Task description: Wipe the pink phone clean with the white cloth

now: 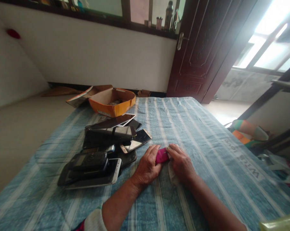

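Note:
My left hand and my right hand rest close together on the striped blue cloth. Between them lies a small pink phone-like object. The left hand's fingers curl over its left end. The right hand is closed on its right end and also presses a pale wipe or cloth under the palm. A pile of several dark and white mobile phones lies just left of my left hand.
An open orange cardboard box with its lid stands at the table's far left edge. Behind are a white wall and a dark wooden door. A colourful bundle and metal frame sit off the right side.

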Demonstrator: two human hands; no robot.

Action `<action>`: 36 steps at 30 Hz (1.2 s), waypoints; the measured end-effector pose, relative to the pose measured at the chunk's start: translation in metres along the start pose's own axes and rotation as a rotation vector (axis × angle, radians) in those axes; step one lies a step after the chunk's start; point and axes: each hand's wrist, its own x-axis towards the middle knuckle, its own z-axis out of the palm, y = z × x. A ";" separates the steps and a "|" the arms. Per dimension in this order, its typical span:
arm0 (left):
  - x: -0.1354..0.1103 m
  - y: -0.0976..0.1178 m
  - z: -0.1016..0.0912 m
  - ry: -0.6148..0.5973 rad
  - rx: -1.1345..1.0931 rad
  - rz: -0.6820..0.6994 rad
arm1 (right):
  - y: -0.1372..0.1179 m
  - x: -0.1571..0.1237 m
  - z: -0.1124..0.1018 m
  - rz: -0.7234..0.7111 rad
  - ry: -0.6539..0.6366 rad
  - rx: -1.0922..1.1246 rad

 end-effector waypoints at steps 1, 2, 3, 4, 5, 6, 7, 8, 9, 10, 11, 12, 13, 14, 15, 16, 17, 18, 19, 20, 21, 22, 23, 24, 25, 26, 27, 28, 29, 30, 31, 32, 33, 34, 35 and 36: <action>0.000 0.000 0.000 0.000 0.004 0.004 | 0.003 0.000 0.000 0.032 0.021 0.004; -0.001 0.000 0.000 0.000 0.005 0.005 | 0.004 -0.001 0.000 0.062 0.047 0.009; -0.001 0.000 -0.001 0.000 0.004 0.004 | 0.005 -0.001 0.000 0.084 0.075 0.016; -0.001 0.001 -0.001 0.001 0.001 0.000 | 0.005 -0.001 -0.001 0.092 0.102 0.024; -0.001 0.002 -0.002 0.001 -0.003 -0.006 | 0.004 -0.002 -0.001 0.084 0.123 0.032; -0.001 0.003 -0.003 0.001 -0.007 -0.012 | 0.001 -0.001 -0.003 0.059 0.136 0.042; -0.001 0.004 -0.004 0.000 -0.013 -0.019 | -0.004 -0.001 -0.004 0.017 0.136 0.054; 0.000 0.005 -0.005 -0.002 -0.019 -0.026 | -0.009 -0.001 -0.006 -0.037 0.131 0.066; 0.000 0.005 -0.006 -0.004 -0.023 -0.030 | -0.014 0.000 -0.007 -0.097 0.120 0.076; 0.001 0.006 -0.007 -0.006 -0.026 -0.033 | -0.019 0.001 -0.009 -0.155 0.110 0.080; 0.001 0.006 -0.007 -0.006 -0.028 -0.034 | -0.024 0.001 -0.009 -0.203 0.098 0.077; 0.002 0.006 -0.007 -0.005 -0.027 -0.034 | -0.027 0.002 -0.010 -0.241 0.087 0.073; 0.002 0.006 -0.007 -0.004 -0.025 -0.034 | -0.029 0.002 -0.010 -0.265 0.079 0.068; 0.002 0.006 -0.007 0.000 -0.020 -0.034 | -0.029 0.003 -0.010 -0.273 0.073 0.063; 0.002 0.006 -0.007 0.004 -0.015 -0.033 | -0.027 0.003 -0.009 -0.269 0.072 0.056; 0.002 0.006 -0.007 0.008 -0.009 -0.033 | -0.025 0.003 -0.009 -0.253 0.076 0.048; 0.002 0.006 -0.006 0.012 -0.003 -0.030 | -0.021 0.003 -0.008 -0.230 0.082 0.038; 0.002 0.006 -0.006 0.014 0.002 -0.028 | -0.017 0.003 -0.008 -0.201 0.084 0.029; 0.002 0.007 -0.006 0.016 0.006 -0.026 | -0.012 0.003 -0.007 -0.167 0.081 0.020; 0.002 0.007 -0.006 0.016 0.010 -0.025 | -0.008 0.002 -0.006 -0.131 0.078 0.013; 0.002 0.007 -0.006 0.016 0.014 -0.024 | -0.003 0.002 -0.005 -0.091 0.079 0.010; 0.002 0.008 -0.007 0.014 0.016 -0.024 | 0.002 0.002 -0.004 -0.049 0.084 0.008; 0.002 0.008 -0.008 0.012 0.014 -0.025 | 0.006 0.002 -0.003 -0.006 0.095 0.008; 0.002 0.009 -0.008 0.009 0.010 -0.025 | 0.011 0.002 -0.003 0.035 0.108 0.011; 0.003 0.009 -0.009 0.008 0.001 -0.025 | 0.015 0.002 -0.002 0.072 0.123 0.017; 0.003 0.009 -0.010 0.007 -0.010 -0.026 | 0.019 0.002 -0.002 0.103 0.141 0.023; 0.004 0.010 -0.011 0.008 -0.021 -0.028 | 0.022 0.003 -0.003 0.125 0.160 0.026; 0.004 0.010 -0.011 0.009 -0.030 -0.030 | 0.024 0.003 -0.004 0.136 0.184 0.028; 0.004 0.011 -0.012 0.010 -0.038 -0.031 | 0.024 0.004 -0.006 0.133 0.208 0.028; 0.005 0.012 -0.013 0.009 -0.046 -0.031 | 0.023 0.004 -0.008 0.116 0.232 0.030; 0.005 0.012 -0.013 0.005 -0.053 -0.031 | 0.019 0.005 -0.010 0.084 0.250 0.034; 0.006 0.013 -0.014 0.002 -0.062 -0.030 | 0.014 0.005 -0.011 0.038 0.256 0.043; 0.006 0.014 -0.014 0.001 -0.072 -0.031 | 0.007 0.005 -0.013 -0.019 0.254 0.054; 0.007 0.014 -0.015 0.003 -0.085 -0.032 | -0.001 0.005 -0.014 -0.082 0.236 0.063; 0.007 0.015 -0.015 0.005 -0.098 -0.034 | -0.009 0.004 -0.014 -0.150 0.215 0.067; 0.008 0.015 -0.016 0.007 -0.109 -0.037 | -0.016 0.004 -0.014 -0.210 0.196 0.063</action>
